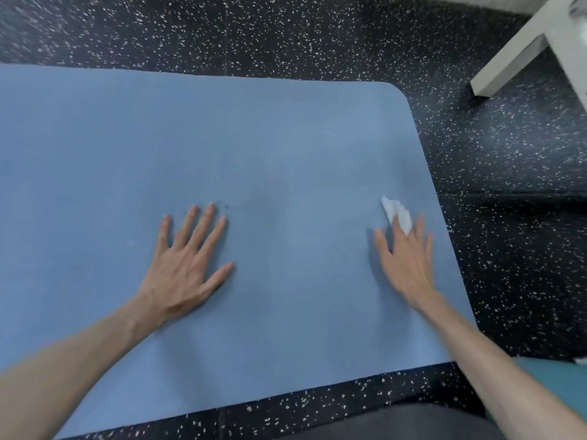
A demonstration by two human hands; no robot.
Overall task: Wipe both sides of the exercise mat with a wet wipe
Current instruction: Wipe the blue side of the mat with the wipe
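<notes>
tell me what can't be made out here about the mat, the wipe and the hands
Head view only:
- Exercise mat: its left end is cut off by the frame edge; its underside is hidden.
- Wet wipe: mostly hidden under the right hand, which is motion-blurred, so the grip is unclear.
- Left hand: its palm lies against the mat, unseen.
- White furniture: cropped at the top right corner.

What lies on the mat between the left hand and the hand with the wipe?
Nothing: the head view shows only bare blue mat between the left hand, pressed flat, and the right hand pressing the wet wipe.
</notes>
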